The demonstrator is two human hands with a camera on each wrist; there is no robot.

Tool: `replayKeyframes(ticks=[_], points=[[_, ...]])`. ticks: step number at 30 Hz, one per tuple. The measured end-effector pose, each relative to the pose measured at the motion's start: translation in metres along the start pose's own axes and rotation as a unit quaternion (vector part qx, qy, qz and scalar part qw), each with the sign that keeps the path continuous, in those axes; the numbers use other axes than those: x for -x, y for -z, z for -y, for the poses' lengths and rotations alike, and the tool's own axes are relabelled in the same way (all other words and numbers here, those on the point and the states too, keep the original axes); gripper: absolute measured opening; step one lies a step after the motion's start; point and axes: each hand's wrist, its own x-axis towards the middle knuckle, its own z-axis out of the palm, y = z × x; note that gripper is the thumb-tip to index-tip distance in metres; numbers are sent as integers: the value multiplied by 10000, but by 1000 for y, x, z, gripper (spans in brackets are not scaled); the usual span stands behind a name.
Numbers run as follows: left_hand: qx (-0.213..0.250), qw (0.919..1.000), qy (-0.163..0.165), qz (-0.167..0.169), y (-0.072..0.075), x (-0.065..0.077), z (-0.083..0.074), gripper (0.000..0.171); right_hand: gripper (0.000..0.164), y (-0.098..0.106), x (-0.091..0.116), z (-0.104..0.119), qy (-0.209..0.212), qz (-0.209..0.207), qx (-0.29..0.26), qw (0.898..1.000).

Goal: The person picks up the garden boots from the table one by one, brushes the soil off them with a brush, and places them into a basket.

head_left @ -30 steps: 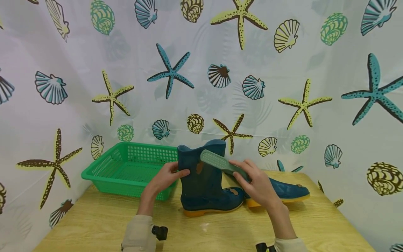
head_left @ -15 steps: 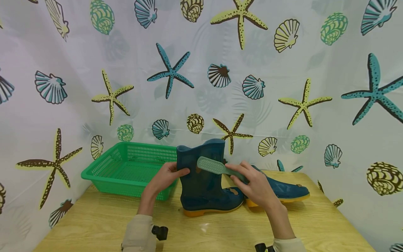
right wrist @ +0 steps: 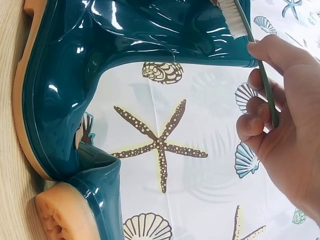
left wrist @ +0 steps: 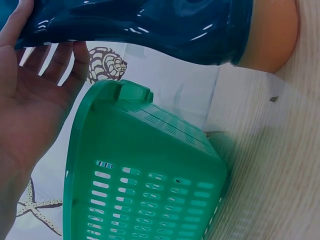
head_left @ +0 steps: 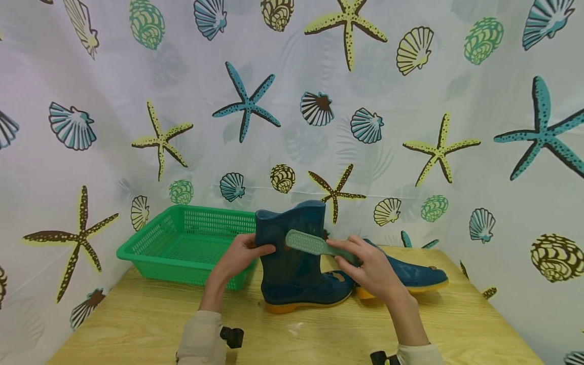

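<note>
A dark blue rain boot (head_left: 292,279) with an orange sole stands upright on the table, toe to the right. My left hand (head_left: 242,256) holds the back of its shaft near the top, thumb on the near side, fingers behind it in the left wrist view. In my right hand (head_left: 371,268) is a green scrub brush (head_left: 306,242), gripped by its handle. The brush's white bristles (right wrist: 232,17) face the shaft in the right wrist view. Brown patches show on the shaft beside the brush head and on the toe (head_left: 338,277).
A second blue boot (head_left: 412,274) lies to the right, behind my right hand, beside the first boot's toe. At the back left sits a green plastic basket (head_left: 159,263) with slotted sides. A curtain (head_left: 392,167) printed with shells and starfish hangs behind the wooden table (head_left: 319,339).
The brush has come down a little on the boot's shaft and tilts less steeply than a second ago. My left hand keeps its hold, and the boot has barely shifted.
</note>
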Motion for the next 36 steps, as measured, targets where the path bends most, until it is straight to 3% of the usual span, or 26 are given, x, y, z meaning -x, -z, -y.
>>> replayKeyframes(ticks=[5, 11, 15, 20, 31, 36], points=[[-29, 10000, 54, 0, -1, 0, -1, 26, 35, 3, 1, -1, 10, 56, -48, 10000], [-8, 9999, 100, -29, 0, 1, -1, 27, 40, 6, 0, -2, 145, -368, -283, 9988], [-42, 9998, 184, -51, 1, 2, 0, 27, 41, 3, -1, -2, 276, -600, -125, 9977], [-164, 9996, 239, 35, 1, 1, -2, 29, 40, -2, -1, -4, 206, -422, 114, 9988], [-59, 9998, 191, 91, 1, -1, -2, 26, 35, 5, 3, -6, -160, 40, -213, 9996], [-5, 9999, 119, 97, 0, -1, -3, 25, 36, 11, 6, -7, -154, -217, -445, 9987]])
